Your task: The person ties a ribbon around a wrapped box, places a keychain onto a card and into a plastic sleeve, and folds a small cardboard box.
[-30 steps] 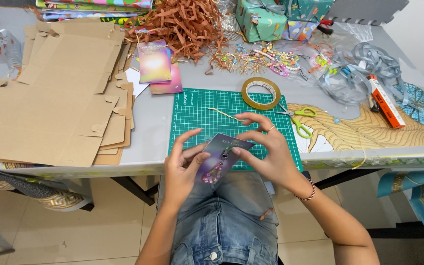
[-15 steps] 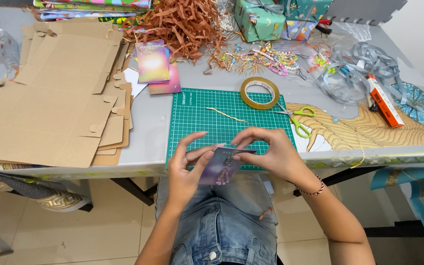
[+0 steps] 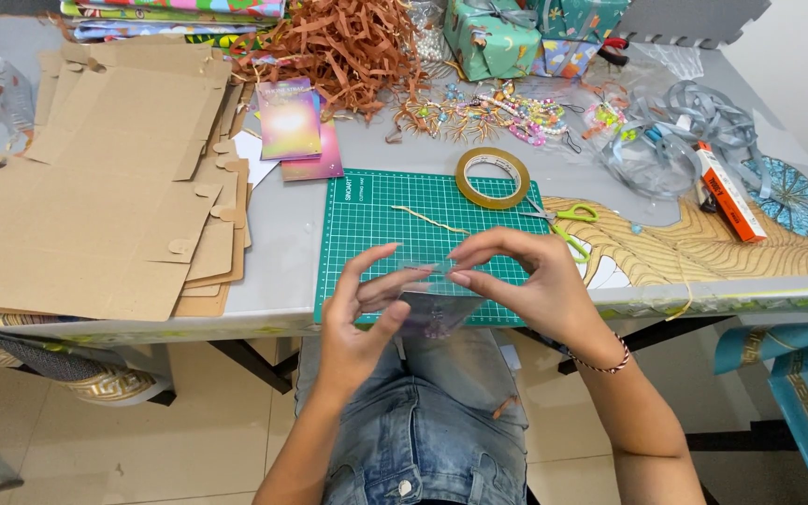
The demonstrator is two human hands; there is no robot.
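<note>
My left hand (image 3: 357, 318) and my right hand (image 3: 526, 281) hold a small clear plastic sleeve with a purple card inside (image 3: 434, 307), just off the near edge of the table above my lap. Both hands pinch its top edge, fingers curled over it. The sleeve hangs in front of the green cutting mat (image 3: 376, 224). A thin pale strip (image 3: 427, 219) lies on the mat beyond my fingers.
A tape roll (image 3: 492, 178) and green-handled scissors (image 3: 568, 224) lie at the mat's right. Flat cardboard sheets (image 3: 95, 215) cover the left of the table. Colourful cards (image 3: 292, 122), orange paper shred (image 3: 348, 42), wrapped gift boxes (image 3: 488, 37), beads and ribbon sit at the back.
The purple card, held flat and facing up a second ago, has been tilted on edge, and both hands have closed in on its top edge.
</note>
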